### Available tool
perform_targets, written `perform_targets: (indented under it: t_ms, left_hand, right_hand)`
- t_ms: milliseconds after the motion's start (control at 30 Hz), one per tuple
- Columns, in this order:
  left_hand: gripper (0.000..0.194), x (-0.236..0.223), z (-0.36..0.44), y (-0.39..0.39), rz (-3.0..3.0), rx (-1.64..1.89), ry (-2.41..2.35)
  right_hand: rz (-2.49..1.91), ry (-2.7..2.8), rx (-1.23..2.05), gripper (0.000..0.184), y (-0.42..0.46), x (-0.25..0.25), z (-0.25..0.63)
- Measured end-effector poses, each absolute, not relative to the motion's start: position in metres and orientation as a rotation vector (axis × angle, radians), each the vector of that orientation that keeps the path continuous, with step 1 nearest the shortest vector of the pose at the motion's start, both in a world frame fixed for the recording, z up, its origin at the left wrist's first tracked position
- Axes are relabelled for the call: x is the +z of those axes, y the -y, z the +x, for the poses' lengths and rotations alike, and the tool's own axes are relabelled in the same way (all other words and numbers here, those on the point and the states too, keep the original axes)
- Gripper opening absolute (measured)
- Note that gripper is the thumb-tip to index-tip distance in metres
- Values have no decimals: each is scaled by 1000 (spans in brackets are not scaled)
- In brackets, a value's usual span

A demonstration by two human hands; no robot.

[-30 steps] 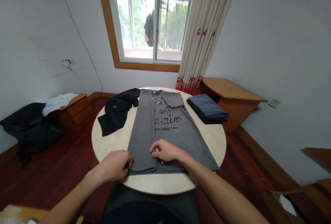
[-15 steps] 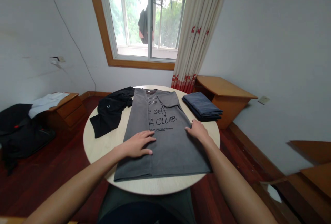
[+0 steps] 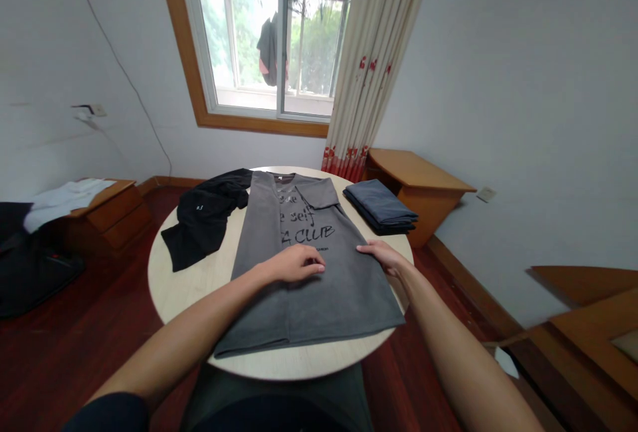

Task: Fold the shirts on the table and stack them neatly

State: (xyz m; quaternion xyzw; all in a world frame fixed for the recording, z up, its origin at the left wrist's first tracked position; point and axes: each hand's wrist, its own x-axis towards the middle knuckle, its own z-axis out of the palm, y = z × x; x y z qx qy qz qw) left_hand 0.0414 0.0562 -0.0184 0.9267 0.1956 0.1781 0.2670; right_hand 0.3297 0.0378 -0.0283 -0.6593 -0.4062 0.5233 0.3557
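A grey T-shirt (image 3: 329,299) with black lettering lies flat on the round table, its left side folded inward over the front. The right sleeve is laid in across the chest. My left hand (image 3: 296,264) rests over the middle of the shirt, just below the lettering, with loosely bent fingers that hold nothing. At the shirt's right edge, my right hand (image 3: 385,257) has its fingertips closed on the cloth. Part of the small print is hidden behind my left hand.
On the pale round table (image 3: 184,296), a crumpled black garment (image 3: 202,219) lies at the left and a stack of folded dark clothes (image 3: 379,205) at the right. Behind stand a wooden desk (image 3: 423,169) and a curtain (image 3: 369,80). A wooden cabinet (image 3: 117,216) is at left.
My left hand has moved right across the shirt and its fingers have bent. My right hand's fingers have closed at the right edge. The view has shifted slightly.
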Motion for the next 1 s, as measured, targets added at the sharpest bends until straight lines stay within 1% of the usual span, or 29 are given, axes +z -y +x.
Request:
perform_targets:
  t_ms: [33, 100, 167, 200, 233, 300, 333, 367, 400, 500, 567, 633, 700, 867, 1000]
  left_hand:
    - [27, -21, 43, -55, 2485, 520, -561]
    - [30, -27, 44, -53, 2463, 583, -650]
    - [37, -30, 42, -50, 2466, 608, -723]
    - [43, -31, 40, -49, 2478, 606, -736]
    - [49, -31, 39, -48, 2499, 597, -733]
    - [58, -30, 37, -47, 2569, 548, -701]
    - [59, -30, 36, -46, 2620, 507, -681]
    - [58, -29, 37, -45, 2677, 458, -663]
    - [54, -29, 38, -44, 2734, 409, -649]
    - [37, -28, 42, -41, 2864, 308, -619]
    - [22, -27, 44, -39, 2913, 311, -563]
    - [12, -25, 44, -39, 2942, 342, -470]
    - [9, -25, 45, -39, 2946, 364, -382]
    - [11, -29, 49, -39, 2963, 332, -299]
    - [13, -34, 53, -35, 2998, 320, -269]
  right_hand:
    - [-1706, 1098, 1242, 10, -37, -28, 325]
    - [-1702, 1227, 1005, 21, -35, -27, 311]
    - [-1647, 1419, 916, 35, -33, -24, 293]
    - [-1607, 1538, 975, 41, -32, -22, 286]
    - [-1565, 1662, 1106, 45, -31, -19, 279]
    - [-1507, 1837, 1476, 48, -36, -12, 274]
    - [-1509, 1855, 1621, 47, -42, -8, 275]
    - [-1544, 1828, 1686, 44, -51, -6, 277]
    - [-1600, 1768, 1663, 40, -63, -4, 281]
    - [-1724, 1518, 1330, 27, -111, -7, 295]
    - [-1730, 1371, 1148, 25, -148, -14, 301]
    - [-1702, 1244, 1044, 26, -182, -22, 304]
    - [-1669, 1167, 1009, 27, -211, -30, 304]
    - [-1630, 1154, 973, 32, -263, -44, 303]
    - [-1632, 1207, 845, 40, -291, -47, 301]
